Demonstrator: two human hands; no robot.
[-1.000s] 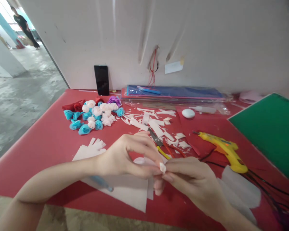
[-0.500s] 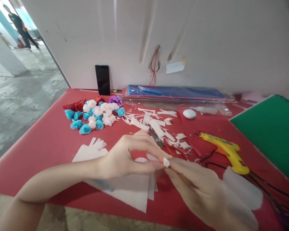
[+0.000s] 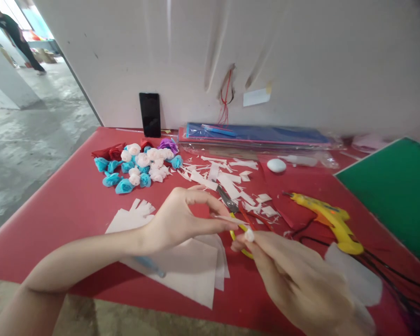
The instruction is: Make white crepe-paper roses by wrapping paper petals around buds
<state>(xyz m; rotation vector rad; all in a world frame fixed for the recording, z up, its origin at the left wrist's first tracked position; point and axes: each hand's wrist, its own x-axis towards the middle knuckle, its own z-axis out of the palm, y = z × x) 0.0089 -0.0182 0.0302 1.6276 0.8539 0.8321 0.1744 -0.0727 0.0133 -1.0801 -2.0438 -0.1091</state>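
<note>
My right hand [image 3: 294,275] pinches a small white rolled paper bud [image 3: 249,234] between thumb and fingertips. From the bud a thin white paper strip [image 3: 229,218] runs leftward into my left hand [image 3: 182,217], whose thumb and fingers are closed on it. Just behind my hands lie scissors [image 3: 227,198], blades pointing away, with yellow and red at the handles; my hands partly cover them. Below my left hand are white paper sheets [image 3: 192,275], with a blue pen-like stick [image 3: 149,266] on top, partly hidden by my wrist.
Paper flowers [image 3: 143,161] in blue, white, red and purple cluster at the left back. White paper scraps [image 3: 231,182] lie mid-table. On the right are a yellow glue gun [image 3: 329,219] with its cord, a white egg-shaped object [image 3: 276,165] and a green board [image 3: 392,196]. A phone [image 3: 150,114] leans on the wall.
My hands have moved apart slightly, the right one a little rightward with the bud. The paper strip between them now shows. In the background, a person has shifted left.
</note>
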